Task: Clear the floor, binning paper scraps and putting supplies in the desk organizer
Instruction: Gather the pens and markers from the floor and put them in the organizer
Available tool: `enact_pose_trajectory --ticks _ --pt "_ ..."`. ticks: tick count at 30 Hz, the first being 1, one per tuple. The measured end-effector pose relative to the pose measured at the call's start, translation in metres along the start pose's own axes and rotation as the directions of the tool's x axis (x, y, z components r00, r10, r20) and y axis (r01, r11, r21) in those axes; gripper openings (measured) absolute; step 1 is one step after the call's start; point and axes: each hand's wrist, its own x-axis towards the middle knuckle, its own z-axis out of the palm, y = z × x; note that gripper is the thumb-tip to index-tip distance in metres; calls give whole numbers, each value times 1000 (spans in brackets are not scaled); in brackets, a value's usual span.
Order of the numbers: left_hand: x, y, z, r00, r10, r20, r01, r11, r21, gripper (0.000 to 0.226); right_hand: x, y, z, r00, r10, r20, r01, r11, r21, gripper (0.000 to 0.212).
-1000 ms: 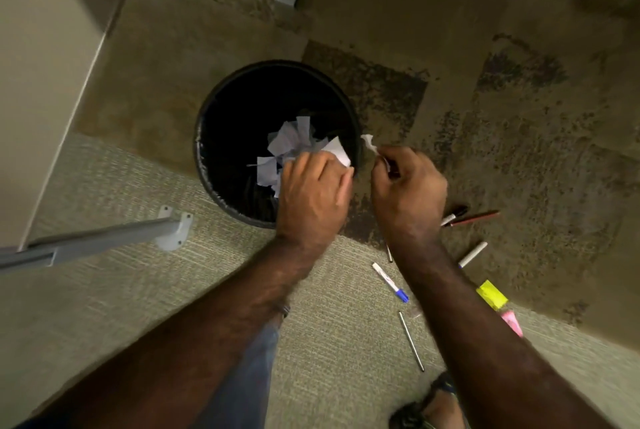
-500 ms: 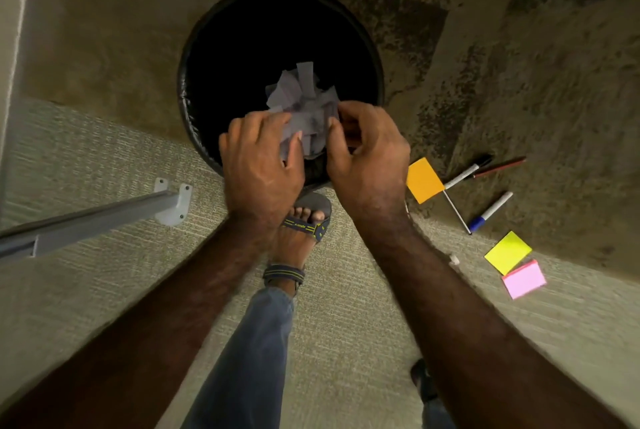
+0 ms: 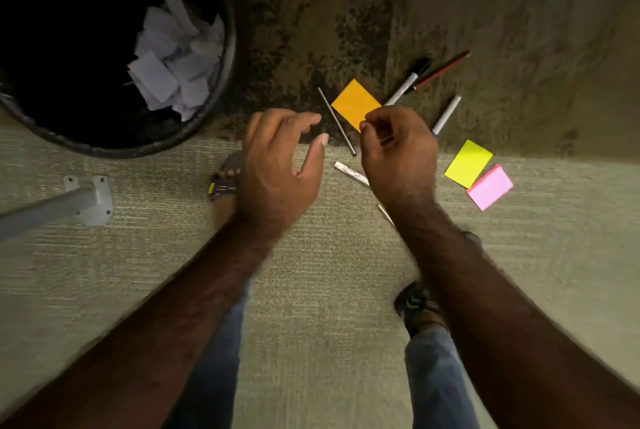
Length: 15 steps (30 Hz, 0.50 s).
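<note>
The black bin (image 3: 131,151) stands at the upper left with white paper scraps (image 3: 173,61) piled inside. My left hand (image 3: 280,165) hovers right of the bin, fingers spread and relaxed, holding nothing. My right hand (image 3: 398,144) hangs beside it with fingers curled and nothing visible in them. Just beyond the hands lie an orange sticky pad (image 3: 353,104) and a thin silver pen (image 3: 334,116). A black-capped marker (image 3: 410,80), a red pencil (image 3: 443,70) and a blue-tipped marker (image 3: 446,115) lie further right. A white pen (image 3: 349,172) shows between my hands.
A yellow sticky pad (image 3: 468,162) and a pink one (image 3: 490,187) lie at the right, on the carpet's edge. Another pen (image 3: 386,214) peeks from under my right wrist. A grey desk foot (image 3: 90,200) stands at the left. My sandalled feet (image 3: 415,307) are below.
Both hands held paper scraps over the bin; now they have let go and moved right, away from it. The view has swung right toward the supplies.
</note>
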Motion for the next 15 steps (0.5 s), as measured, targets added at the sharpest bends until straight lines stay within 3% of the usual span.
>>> enact_pose_trajectory --ticks 4,6,11,15 --pt "-31 17 51 956 -275 100 290 937 -195 22 -16 84 -16 951 226 212 -191 967 -171 4" --pt "-49 19 76 920 -349 179 385 890 -244 23 -29 118 -20 913 304 273 -242 940 -240 5" --pt "-94 16 129 830 -406 382 508 833 -220 25 -66 180 -15 851 392 350 -263 894 -362 17" --pt "-119 14 155 772 -411 485 547 818 -177 27 -86 209 -4 772 467 431 -311 869 -384 7"
